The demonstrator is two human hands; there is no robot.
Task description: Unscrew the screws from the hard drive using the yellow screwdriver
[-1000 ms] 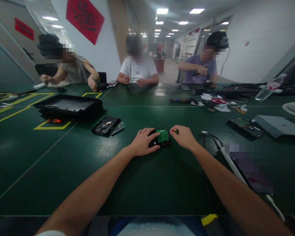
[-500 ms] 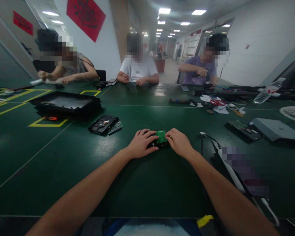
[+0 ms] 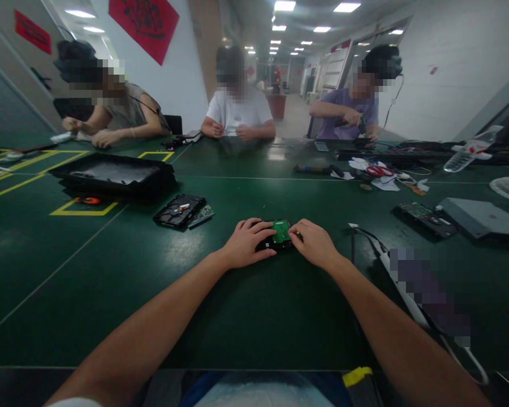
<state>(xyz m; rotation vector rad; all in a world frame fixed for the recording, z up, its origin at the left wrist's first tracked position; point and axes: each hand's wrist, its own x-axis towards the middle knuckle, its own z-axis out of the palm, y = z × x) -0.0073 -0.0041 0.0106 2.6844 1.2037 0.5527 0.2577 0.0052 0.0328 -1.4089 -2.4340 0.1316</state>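
Note:
A hard drive with a green circuit board (image 3: 281, 230) on its upper face lies flat on the table in front of me. My left hand (image 3: 252, 243) grips its left side, fingers over the top and thumb along the near edge. At the drive's right end, my right hand (image 3: 311, 240) is closed in a pinch close to the board. Something small with a hint of yellow shows by those fingertips, too small to name. Left of my hands lies another black drive (image 3: 180, 211), a few small bits on it, beside a loose circuit board (image 3: 202, 216).
Black trays (image 3: 114, 175) are stacked at the left. To my right are another drive (image 3: 424, 219), a grey box (image 3: 483, 220) and a white power strip (image 3: 405, 291). Red scissors (image 3: 379, 170) and a plastic bottle (image 3: 470, 151) lie farther back. Several people sit across the table (image 3: 237, 322).
The view has shifted slightly. My right hand stays pinched at the drive's right end, its fingers a little changed. My left hand keeps its place on the drive.

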